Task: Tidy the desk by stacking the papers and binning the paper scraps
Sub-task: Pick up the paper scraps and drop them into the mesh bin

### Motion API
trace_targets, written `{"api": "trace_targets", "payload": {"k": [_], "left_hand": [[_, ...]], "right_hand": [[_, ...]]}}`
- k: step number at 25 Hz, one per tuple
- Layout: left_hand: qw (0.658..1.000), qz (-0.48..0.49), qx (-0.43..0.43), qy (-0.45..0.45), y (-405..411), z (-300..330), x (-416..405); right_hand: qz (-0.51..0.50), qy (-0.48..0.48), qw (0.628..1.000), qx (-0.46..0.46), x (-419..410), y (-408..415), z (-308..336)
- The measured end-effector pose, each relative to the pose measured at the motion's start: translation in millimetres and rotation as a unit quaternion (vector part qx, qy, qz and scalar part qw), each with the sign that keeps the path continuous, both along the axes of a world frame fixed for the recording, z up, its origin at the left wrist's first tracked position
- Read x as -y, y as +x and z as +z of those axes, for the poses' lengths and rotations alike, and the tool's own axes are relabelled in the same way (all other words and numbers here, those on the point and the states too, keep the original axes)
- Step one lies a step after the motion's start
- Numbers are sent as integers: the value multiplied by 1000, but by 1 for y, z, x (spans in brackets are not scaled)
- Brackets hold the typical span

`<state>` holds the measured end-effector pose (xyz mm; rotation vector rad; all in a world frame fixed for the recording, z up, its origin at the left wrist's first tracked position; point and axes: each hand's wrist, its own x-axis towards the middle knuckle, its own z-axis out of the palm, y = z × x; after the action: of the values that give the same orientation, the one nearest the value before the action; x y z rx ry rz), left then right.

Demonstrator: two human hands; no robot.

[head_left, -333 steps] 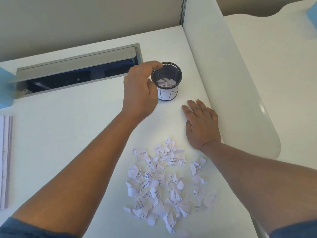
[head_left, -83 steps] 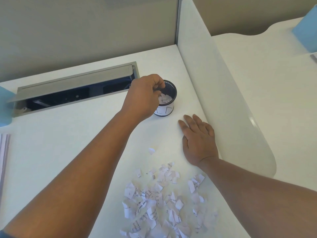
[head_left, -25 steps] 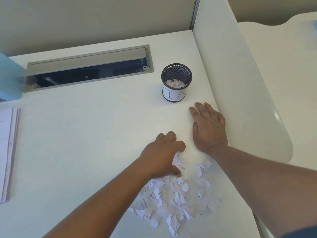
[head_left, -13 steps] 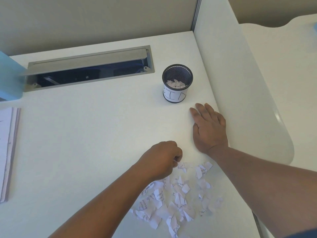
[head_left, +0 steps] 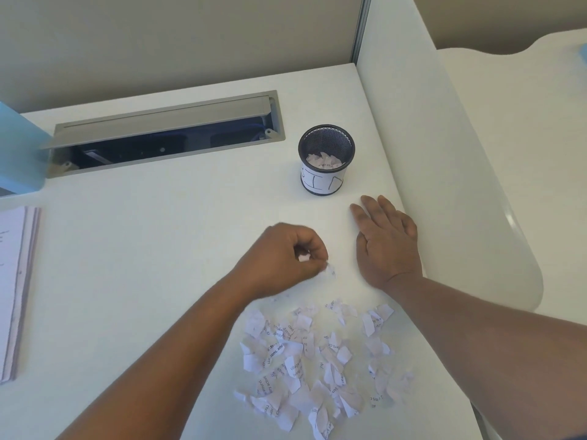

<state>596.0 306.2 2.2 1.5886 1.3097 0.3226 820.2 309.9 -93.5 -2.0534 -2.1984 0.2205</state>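
Two hands are over the white desk (head_left: 152,249). My left hand (head_left: 286,258) is curled into a loose fist above the desktop, fingers and thumb closed round a few torn paper bits (head_left: 304,257); one white bit shows in the hollow of the fist and another pokes out at my fingertips. My right hand (head_left: 386,246) lies flat, palm down, fingers straight and together, holding nothing, close beside the white partition panel (head_left: 444,173) that bounds the desk on that side.

Nearer to me, between my two forearms, lies the heap of paper scraps (head_left: 317,360), small white pieces with printed words on them, spread loosely on the desktop. My left hand is just beyond the far edge of that heap, apart from it.

Farther out, beyond my right hand's fingertips, stands the black mesh cup (head_left: 326,160) that serves as the bin, upright, with a white label wrapped round its lower part bearing hand-drawn letters. Scraps already lie inside it, well below the rim.

At the far left edge of the desk lies the stack of papers (head_left: 14,290), its edges fairly even, only partly in view. Behind it is a light blue object (head_left: 19,150), also cut off by the frame. A grey cable tray (head_left: 165,131) is let into the back of the desk, its lid tilted open over a dark recess.
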Motion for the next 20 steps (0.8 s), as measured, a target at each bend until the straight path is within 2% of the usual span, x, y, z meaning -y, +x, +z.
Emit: {"api": "trace_targets", "payload": {"k": [5,11,15,20], "left_hand": [[988,107,54,100,1,35,-50],[961,119,-35,245,28,50,-111],[962,81,-99,241,37,42,-129],[965,99,-65,236,35,35,-124]], "right_hand": [[4,2,1000,6,0,1,-1],[5,5,1000,11,0,1,-1],[1,6,1000,5,0,1,-2],[3,12,1000,9,1,2,-2]]}}
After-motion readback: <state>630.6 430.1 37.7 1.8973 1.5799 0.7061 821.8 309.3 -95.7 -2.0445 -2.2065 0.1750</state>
